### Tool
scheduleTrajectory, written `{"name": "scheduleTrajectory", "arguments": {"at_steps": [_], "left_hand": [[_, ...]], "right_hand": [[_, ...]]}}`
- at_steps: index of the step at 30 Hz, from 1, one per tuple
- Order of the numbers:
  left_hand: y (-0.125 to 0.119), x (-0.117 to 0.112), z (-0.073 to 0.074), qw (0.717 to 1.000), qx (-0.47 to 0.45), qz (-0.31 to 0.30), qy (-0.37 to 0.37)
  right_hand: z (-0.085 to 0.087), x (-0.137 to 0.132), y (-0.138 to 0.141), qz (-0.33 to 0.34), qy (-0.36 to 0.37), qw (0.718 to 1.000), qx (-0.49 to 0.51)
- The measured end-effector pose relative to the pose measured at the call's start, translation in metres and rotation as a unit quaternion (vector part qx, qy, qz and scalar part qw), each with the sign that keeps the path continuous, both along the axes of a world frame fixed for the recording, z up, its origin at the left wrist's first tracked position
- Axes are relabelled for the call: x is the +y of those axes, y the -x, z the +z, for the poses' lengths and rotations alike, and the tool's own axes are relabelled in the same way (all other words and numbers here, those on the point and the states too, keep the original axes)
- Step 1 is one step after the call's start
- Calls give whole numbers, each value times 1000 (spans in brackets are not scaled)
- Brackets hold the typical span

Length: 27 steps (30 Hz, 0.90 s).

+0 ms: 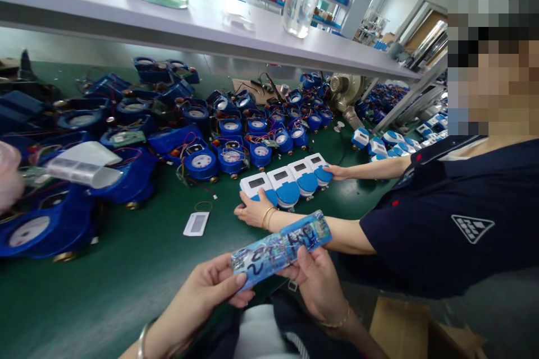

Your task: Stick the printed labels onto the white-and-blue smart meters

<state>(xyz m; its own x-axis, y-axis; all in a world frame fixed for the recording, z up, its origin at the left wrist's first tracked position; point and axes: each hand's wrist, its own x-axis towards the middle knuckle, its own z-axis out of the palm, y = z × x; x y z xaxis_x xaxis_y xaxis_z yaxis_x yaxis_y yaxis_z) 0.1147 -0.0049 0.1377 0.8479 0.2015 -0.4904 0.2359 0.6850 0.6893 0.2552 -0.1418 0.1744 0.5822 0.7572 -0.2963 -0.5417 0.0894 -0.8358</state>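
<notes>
My left hand (219, 283) grips the near left end of a long, flat blue circuit-board piece (282, 249), thumb on top and fingers beneath. My right hand (315, 277) holds the same piece nearer its right end, with the thumb on its face. Black handwriting marks the blue surface, and electronic parts show on it. The piece is tilted up to the right, above the front of the green bench (164, 275). Beyond it lies a small white module with a grey screen (196, 224) and a thin wire loop.
A co-worker at right has hands (256, 210) around a row of several white-and-blue water meters (287, 186). Open blue meters (201, 162) with loose wires crowd the back and left. A shelf (236, 39) with glass bottles runs overhead. Cardboard (398, 325) is at lower right.
</notes>
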Motion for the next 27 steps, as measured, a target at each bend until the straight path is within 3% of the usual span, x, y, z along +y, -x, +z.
{"name": "scheduleTrajectory", "arguments": {"at_steps": [6, 13, 27], "left_hand": [[8, 7, 12, 1000, -3, 24, -16], [17, 7, 32, 999, -30, 13, -44], [19, 5, 39, 997, -57, -2, -60]], "right_hand": [[6, -3, 5, 39, -20, 998, -39], [9, -8, 10, 31, -20, 999, -15], [8, -14, 14, 7, -36, 999, 4]]}}
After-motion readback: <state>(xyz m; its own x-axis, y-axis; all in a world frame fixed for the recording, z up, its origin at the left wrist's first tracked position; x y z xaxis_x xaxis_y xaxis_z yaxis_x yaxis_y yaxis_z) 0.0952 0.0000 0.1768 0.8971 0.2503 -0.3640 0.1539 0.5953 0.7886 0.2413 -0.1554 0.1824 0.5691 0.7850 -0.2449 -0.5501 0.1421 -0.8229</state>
